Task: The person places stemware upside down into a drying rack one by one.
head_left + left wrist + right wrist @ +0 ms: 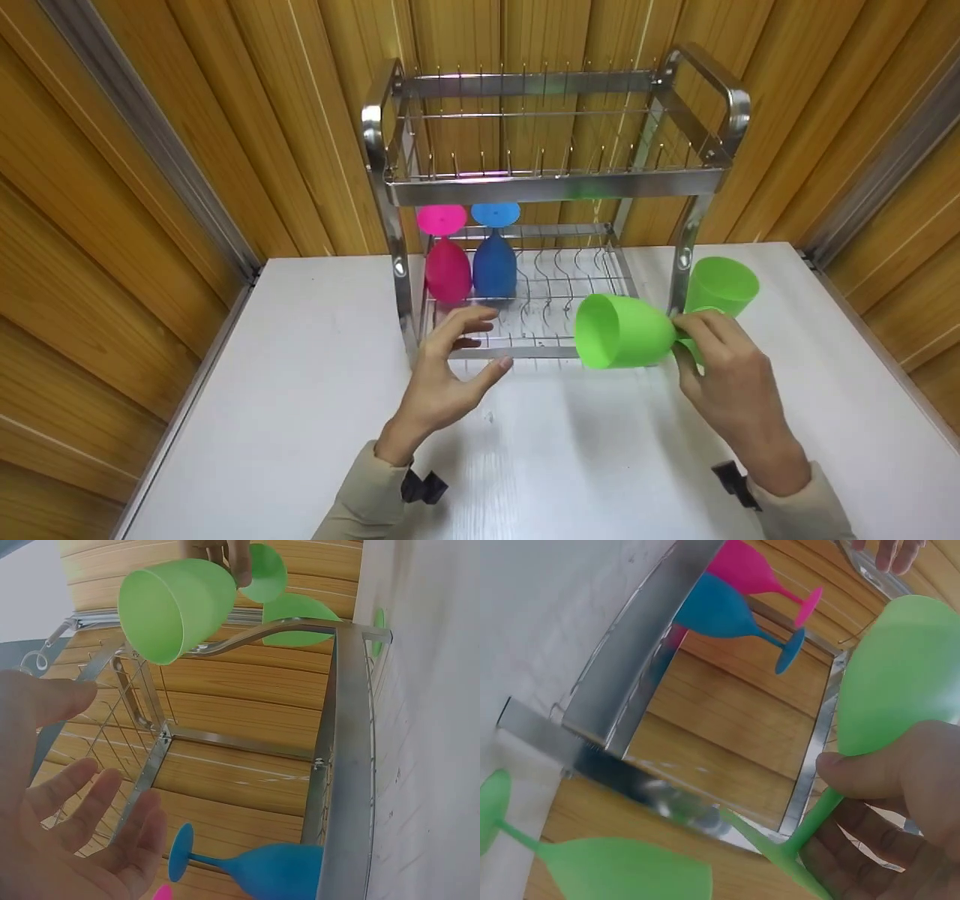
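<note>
In the head view a green goblet (626,331) is held sideways by its stem in my right hand (727,375), its mouth facing left. The right wrist view shows thumb and fingers around the stem (821,821). My left hand (450,375) hovers before the rack's lower left, fingers apart and holding nothing. Behind it, a pink goblet (448,270) and a blue goblet (495,262) stand upside down, side by side, on the lower tier of the metal dish rack (555,187). A second green goblet (724,285) stands upright beside the rack's right leg, partly hidden by my right hand.
The rack's upper tier has rows of upright wire prongs (540,161). Wavy wires (551,277) line its lower tier. The rack stands on a white table (315,360), with wood-look panel walls (300,150) behind and at both sides.
</note>
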Demonstrator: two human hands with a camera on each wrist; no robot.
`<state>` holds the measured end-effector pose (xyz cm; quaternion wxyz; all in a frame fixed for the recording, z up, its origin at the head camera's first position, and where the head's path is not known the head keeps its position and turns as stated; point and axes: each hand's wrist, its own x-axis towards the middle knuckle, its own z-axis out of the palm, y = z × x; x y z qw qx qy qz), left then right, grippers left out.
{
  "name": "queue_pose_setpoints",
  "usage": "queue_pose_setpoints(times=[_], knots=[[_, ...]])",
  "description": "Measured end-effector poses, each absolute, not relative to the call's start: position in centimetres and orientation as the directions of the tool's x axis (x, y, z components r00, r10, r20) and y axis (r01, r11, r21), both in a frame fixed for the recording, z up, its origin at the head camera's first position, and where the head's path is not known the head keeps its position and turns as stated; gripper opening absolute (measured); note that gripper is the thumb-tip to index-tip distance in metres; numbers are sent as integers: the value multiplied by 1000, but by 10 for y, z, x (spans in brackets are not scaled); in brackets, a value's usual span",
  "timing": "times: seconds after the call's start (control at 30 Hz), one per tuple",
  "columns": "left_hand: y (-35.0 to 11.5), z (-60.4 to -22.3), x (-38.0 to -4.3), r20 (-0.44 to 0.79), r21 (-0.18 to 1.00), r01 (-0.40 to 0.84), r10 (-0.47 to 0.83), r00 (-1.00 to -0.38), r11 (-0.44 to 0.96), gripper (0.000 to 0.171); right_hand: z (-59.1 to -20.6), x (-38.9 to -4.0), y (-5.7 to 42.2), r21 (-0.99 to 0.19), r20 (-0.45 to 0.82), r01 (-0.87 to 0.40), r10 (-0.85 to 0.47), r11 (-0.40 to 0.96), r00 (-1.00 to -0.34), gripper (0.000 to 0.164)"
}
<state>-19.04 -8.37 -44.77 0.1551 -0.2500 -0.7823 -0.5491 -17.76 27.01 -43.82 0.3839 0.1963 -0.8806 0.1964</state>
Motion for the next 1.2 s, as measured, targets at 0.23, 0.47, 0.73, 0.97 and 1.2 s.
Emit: queue_pose_setpoints(times=[0.23,0.47,0.73,0.97,1.2], knots=[[-81,-449,-188,508,789,560,244,-826,252,61,-440,-182,244,-140,776,-505,-223,851,-590,31],[-77,-449,-185,517,778,575,262,-815,254,69,-440,-184,223,-59,788,-477,-253,877,-562,25],[-74,-451,-185,531,765,601,300,-793,232,76,-440,-182,204,-26,765,-487,-296,873,-571,26],[-71,-452,-184,516,767,600,338,-787,226,79,-440,-180,193,-24,767,-499,-305,866,-565,25],[-71,-454,-185,522,790,593,334,-785,158,79,-437,-176,185,-34,767,-493,-293,869,-570,24]])
